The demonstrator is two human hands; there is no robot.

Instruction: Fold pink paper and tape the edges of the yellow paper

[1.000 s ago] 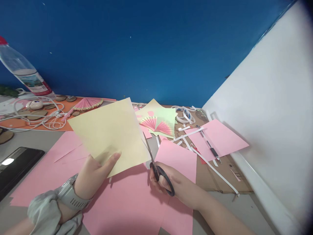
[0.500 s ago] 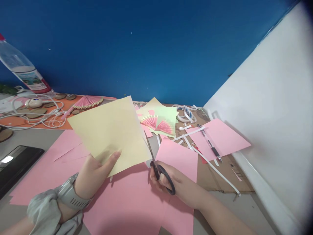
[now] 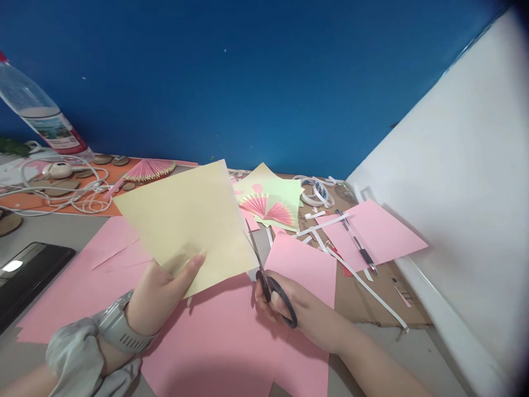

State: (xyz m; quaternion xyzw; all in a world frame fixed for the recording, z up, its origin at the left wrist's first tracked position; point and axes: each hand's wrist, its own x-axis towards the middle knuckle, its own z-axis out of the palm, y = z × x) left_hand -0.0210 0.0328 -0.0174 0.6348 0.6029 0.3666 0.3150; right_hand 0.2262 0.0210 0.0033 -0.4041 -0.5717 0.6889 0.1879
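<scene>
"What is biggest around the person's hands?"

"A broad, flat blue wall (image 3: 264, 82), beyond both hands. Next come overlapping pink paper sheets (image 3: 215, 342), spread beneath the hands and nearer than them."

"And the piece being worked?"

"A pale yellow, four-sided paper sheet (image 3: 185, 220). It is raised above the pink ones, reaching away from the left hand (image 3: 159, 289) and across toward the right hand (image 3: 295, 306). At its right edge are slim metal scissors with black plastic handles (image 3: 264, 284), their blades pointing away from the right hand."

"How is that edge best worked?"

"Probably by holding the sheet taut with the left hand, well clear of the blades, and feeding the paper in rather than twisting the right wrist. Long, unhurried strokes parallel to the edge should leave it straighter than short snips would. Loose paper like this is likely to bend away if the blades push sideways."

"Are the blades biting into it?"

"The view is poor there: they lie along the edge, but whether paper sits between them is hard to say."

"And how open are the hands?"

"Neither is spread. The left pinches the sheet at its near-left side, thumb flat on top, the other fingers hidden underneath. The right is curled closed around the handles, its thumb through the larger loop."

"Anything smaller?"

"A thin black-and-clear plastic pen (image 3: 357, 242), beyond the right hand and to its right, untouched."
</scene>
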